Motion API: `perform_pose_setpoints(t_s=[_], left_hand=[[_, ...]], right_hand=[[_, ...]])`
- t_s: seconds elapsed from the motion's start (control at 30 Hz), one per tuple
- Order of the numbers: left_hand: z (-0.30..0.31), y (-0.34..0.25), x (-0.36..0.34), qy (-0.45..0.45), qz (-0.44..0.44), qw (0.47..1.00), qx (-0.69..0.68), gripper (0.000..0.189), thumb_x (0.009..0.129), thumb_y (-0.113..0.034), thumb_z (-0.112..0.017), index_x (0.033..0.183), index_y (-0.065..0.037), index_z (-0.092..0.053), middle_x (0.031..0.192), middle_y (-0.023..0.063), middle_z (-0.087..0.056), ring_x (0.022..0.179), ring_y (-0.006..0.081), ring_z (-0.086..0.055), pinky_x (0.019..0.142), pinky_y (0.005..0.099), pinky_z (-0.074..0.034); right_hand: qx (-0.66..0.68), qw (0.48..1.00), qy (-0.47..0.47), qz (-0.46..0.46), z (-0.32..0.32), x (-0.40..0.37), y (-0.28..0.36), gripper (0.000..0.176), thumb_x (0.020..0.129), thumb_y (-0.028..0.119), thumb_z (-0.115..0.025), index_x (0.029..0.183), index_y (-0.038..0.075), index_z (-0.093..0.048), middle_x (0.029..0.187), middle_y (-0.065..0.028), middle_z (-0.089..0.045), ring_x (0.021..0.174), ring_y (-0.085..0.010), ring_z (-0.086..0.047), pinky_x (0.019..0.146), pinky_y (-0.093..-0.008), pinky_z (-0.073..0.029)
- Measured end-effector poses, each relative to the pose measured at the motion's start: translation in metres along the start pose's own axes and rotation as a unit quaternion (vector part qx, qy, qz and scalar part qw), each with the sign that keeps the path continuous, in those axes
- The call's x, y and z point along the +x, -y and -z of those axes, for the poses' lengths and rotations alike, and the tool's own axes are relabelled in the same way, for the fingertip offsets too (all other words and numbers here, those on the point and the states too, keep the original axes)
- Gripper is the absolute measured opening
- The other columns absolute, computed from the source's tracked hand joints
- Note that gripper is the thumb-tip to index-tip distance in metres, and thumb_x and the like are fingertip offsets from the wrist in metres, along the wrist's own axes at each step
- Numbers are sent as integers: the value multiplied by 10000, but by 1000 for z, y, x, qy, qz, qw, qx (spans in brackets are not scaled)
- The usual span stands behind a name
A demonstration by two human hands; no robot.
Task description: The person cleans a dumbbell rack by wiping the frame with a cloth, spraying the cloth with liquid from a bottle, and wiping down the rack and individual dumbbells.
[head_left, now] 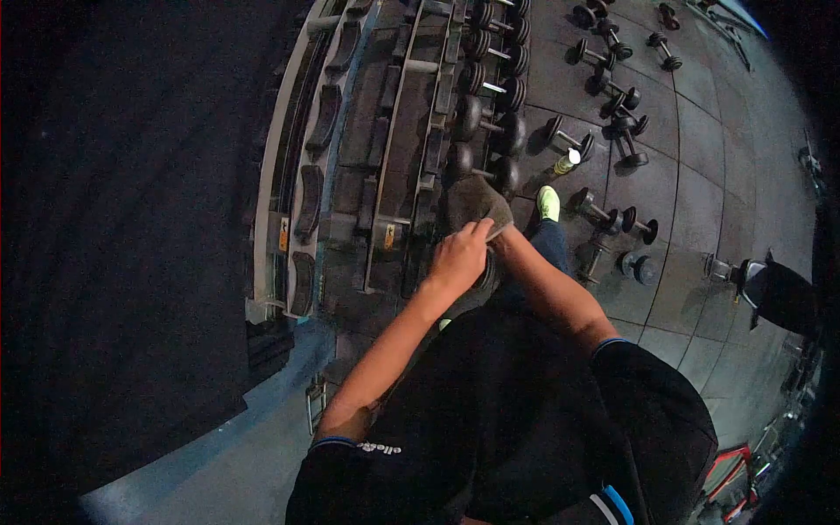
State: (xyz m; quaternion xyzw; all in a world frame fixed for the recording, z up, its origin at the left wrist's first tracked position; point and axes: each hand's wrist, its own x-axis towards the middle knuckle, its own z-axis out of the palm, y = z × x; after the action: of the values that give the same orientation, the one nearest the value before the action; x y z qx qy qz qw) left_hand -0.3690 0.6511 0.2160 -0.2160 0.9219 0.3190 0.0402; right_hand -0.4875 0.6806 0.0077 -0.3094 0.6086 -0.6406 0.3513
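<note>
A grey-brown cloth mitt (472,203) covers my right hand (504,240); only the wrist and the heel of the hand show, and the fingers are hidden inside. My left hand (460,260) is closed on the edge of the mitt at the right wrist. Both hands are held in front of my body, over the near end of a row of dumbbells. Just beyond the mitt lies a round-headed black dumbbell (461,160).
A dumbbell rack (391,175) runs along the left. More dumbbells (628,140) lie scattered on the tiled floor (700,197) to the right. A bottle with a white cap (567,162) stands near my yellow-green shoe (548,203). A bench (779,293) is at far right.
</note>
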Motion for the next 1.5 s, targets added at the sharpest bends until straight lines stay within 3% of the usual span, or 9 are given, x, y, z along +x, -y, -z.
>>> perform_pose_setpoints(t_s=[0.2, 0.3, 0.4, 0.57, 1.07, 1.23, 1.3, 1.37, 1.5], left_hand=[[41, 64, 17, 17, -26, 999, -6, 492, 864, -90, -700, 1332, -48, -558, 1292, 194, -621, 1207, 407, -583, 1011, 500, -476], [117, 113, 56, -115, -36, 980, 159, 591, 790, -170, -781, 1325, -39, -566, 1298, 201, -604, 1221, 400, -561, 1040, 515, -436], [175, 185, 77, -180, 67, 893, 407, 784, 849, -293, -770, 1507, -91, -396, 1578, 185, -351, 1467, 395, -309, 1153, 561, -304], [201, 280, 90, -169, 128, 905, 368, 912, 865, -263, -740, 1596, -76, -228, 1631, 223, -248, 1528, 399, -197, 1224, 572, -167], [201, 316, 92, -161, 145, 958, 187, 868, 891, -131, -652, 1600, -13, -164, 1610, 258, -278, 1510, 440, -230, 1230, 538, -190], [201, 315, 89, -167, 135, 962, 169, 879, 879, -147, -664, 1597, -13, -173, 1606, 255, -288, 1514, 432, -225, 1225, 546, -194], [202, 316, 88, -170, 136, 963, 161, 895, 869, -151, -672, 1597, -17, -168, 1606, 254, -289, 1518, 422, -226, 1228, 541, -196], [204, 311, 91, -161, 171, 959, 160, 910, 867, -164, -681, 1601, -27, -160, 1607, 252, -288, 1517, 419, -230, 1231, 536, -195], [204, 312, 88, -156, 177, 957, 170, 898, 875, -147, -672, 1610, -60, -163, 1595, 283, -288, 1505, 437, -248, 1227, 530, -214]], right_hand=[[291, 954, -67, -20, 19, 47, -71, 442, 1019, 350, -541, 1361, 71, -572, 1320, -125, -621, 1172, -274, -620, 1046, -359, -462], [-3, 987, -135, -85, -9, 102, -144, 498, 1046, 348, -470, 1443, 48, -493, 1471, -166, -509, 1340, -332, -491, 1137, -407, -360], [-378, 921, 72, -58, -35, 141, -129, 553, 1030, 265, -395, 1550, 79, -376, 1613, -180, -352, 1465, -353, -356, 1223, -406, -254], [-520, 849, 81, 52, -100, 179, -145, 669, 967, 474, -500, 1535, 131, -417, 1596, -175, -371, 1482, -405, -297, 1175, -725, -108], [-348, 930, 80, -82, -95, 137, -88, 180, 839, 201, -641, 780, 34, -674, 791, -229, -667, 877, -429, -659, 823, -556, -521], [-345, 921, 110, 141, -146, 202, -134, 321, 918, 268, -560, 1060, -3, -659, 949, -212, -705, 915, -439, -670, 850, -545, -518], [-463, 771, -38, 436, -176, 244, -189, 453, 986, 357, -507, 1265, 23, -635, 1122, -176, -720, 1081, -430, -662, 986, -600, -483], [-565, 780, 99, 250, -184, 274, -186, 516, 983, 418, -549, 1405, 127, -606, 1444, -192, -563, 1348, -420, -501, 1126, -672, -326], [-583, 756, 45, 294, -200, 268, -173, 562, 986, 511, -531, 1399, 138, -614, 1501, -143, -519, 1422, -439, -402, 1171, -677, -257]])
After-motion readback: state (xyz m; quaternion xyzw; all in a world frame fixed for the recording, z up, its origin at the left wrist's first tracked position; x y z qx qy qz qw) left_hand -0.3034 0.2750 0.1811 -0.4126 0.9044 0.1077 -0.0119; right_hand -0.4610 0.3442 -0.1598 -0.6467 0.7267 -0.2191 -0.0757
